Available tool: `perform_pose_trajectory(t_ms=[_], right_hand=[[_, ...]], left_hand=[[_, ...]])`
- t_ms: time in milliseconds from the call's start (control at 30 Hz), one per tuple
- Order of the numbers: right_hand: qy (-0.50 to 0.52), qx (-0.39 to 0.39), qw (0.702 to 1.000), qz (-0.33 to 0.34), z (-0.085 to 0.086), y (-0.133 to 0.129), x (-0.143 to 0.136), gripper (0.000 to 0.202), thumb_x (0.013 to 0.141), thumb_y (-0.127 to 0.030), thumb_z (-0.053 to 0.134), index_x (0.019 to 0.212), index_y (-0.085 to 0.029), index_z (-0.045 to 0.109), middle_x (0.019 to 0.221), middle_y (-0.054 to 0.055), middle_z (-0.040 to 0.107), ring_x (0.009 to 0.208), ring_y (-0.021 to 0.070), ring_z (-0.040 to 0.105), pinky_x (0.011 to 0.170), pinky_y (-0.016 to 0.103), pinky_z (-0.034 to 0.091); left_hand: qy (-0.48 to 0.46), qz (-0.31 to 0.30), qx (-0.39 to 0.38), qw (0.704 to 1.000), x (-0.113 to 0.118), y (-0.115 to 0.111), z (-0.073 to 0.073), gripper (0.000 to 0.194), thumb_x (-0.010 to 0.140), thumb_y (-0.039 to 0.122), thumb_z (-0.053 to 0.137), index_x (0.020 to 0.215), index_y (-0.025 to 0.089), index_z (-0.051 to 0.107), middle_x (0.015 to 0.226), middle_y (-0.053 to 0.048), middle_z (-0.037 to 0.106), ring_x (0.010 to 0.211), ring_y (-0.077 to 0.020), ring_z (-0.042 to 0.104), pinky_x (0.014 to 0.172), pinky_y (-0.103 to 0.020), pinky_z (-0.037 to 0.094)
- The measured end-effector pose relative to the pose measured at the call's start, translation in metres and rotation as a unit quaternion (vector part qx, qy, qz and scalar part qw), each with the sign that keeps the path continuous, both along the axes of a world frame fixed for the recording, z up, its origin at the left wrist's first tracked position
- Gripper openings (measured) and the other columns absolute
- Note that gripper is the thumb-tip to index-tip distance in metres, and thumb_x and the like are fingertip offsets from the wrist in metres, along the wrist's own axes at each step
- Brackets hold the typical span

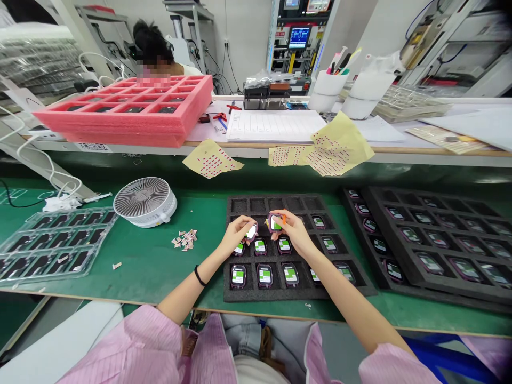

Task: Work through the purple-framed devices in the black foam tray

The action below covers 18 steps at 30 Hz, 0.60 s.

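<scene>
My left hand (236, 234) is closed on a smartwatch body (252, 231) with a bright white screen, held over the black foam tray (298, 295). Beside it, my right hand (295, 230) grips another smartwatch body (274, 223), purple-rimmed, its screen partly green. A small orange piece (284, 218) shows by the right fingers; I cannot make out what it is. Below both hands, several watch bodies, such as this smartwatch body (264, 274), lie face up in the tray's pockets with green and white screens. My fingers and right forearm cover some pockets.
More foam trays (416, 285) with watches overlap at right. At left are a clear plastic tray (90, 269), a white fan (146, 201) and loose small pieces (185, 240). A pink foam tray (172, 140) tops the shelf; a person (154, 50) is behind it. Dotted yellow sheets (340, 144) overhang its edge.
</scene>
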State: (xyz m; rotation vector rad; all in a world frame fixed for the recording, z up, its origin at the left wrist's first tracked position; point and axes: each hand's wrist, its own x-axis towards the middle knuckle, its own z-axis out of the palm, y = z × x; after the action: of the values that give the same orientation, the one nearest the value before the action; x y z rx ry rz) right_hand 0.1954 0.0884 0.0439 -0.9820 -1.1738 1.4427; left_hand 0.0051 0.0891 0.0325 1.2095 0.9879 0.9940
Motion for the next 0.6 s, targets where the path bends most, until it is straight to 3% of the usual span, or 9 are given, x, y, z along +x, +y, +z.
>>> perform_pose_trajectory(t_ms=[167, 367, 467, 600], right_hand=[[-0.008, -0.001, 1.000, -0.001, 0.0006, 0.0005, -0.0007, 0.039, 0.071, -0.040, 0.073, 0.102, -0.019, 0.060, 0.073, 0.000, 0.066, 0.046, 0.0140, 0.062, 0.043, 0.025, 0.049], [0.002, 0.012, 1.000, 0.018, 0.0002, 0.0001, -0.0020, 0.052, 0.064, -0.032, 0.080, 0.108, -0.021, 0.055, 0.093, 0.005, 0.066, 0.057, 0.0153, 0.066, 0.046, 0.025, 0.051], [-0.004, 0.015, 1.000, 0.022, -0.0003, 0.0003, -0.0023, 0.053, 0.063, -0.031, 0.081, 0.108, -0.021, 0.055, 0.095, 0.005, 0.067, 0.057, 0.0153, 0.066, 0.046, 0.025, 0.051], [-0.009, 0.014, 1.000, 0.014, -0.0004, 0.0008, -0.0015, 0.048, 0.066, -0.034, 0.078, 0.106, -0.021, 0.056, 0.086, 0.003, 0.067, 0.053, 0.0145, 0.065, 0.045, 0.025, 0.050]], left_hand=[[0.012, -0.015, 0.026, 0.999, -0.0003, 0.0010, -0.0020, 0.041, 0.076, 0.047, 0.064, 0.100, 0.016, 0.055, 0.076, -0.001, 0.063, 0.051, -0.0078, 0.056, 0.040, -0.016, 0.036], [0.008, -0.029, 0.062, 0.998, -0.0010, 0.0014, -0.0058, 0.056, 0.072, 0.039, 0.070, 0.118, 0.019, 0.046, 0.106, -0.008, 0.061, 0.075, -0.0120, 0.062, 0.054, -0.017, 0.046], [0.010, -0.022, 0.064, 0.998, -0.0011, 0.0013, -0.0058, 0.057, 0.070, 0.036, 0.072, 0.117, 0.019, 0.047, 0.105, -0.007, 0.061, 0.076, -0.0113, 0.061, 0.057, -0.018, 0.047], [0.011, -0.009, 0.047, 0.999, -0.0007, 0.0009, -0.0038, 0.051, 0.069, 0.039, 0.073, 0.108, 0.017, 0.050, 0.093, -0.004, 0.062, 0.065, -0.0086, 0.060, 0.050, -0.016, 0.043]])
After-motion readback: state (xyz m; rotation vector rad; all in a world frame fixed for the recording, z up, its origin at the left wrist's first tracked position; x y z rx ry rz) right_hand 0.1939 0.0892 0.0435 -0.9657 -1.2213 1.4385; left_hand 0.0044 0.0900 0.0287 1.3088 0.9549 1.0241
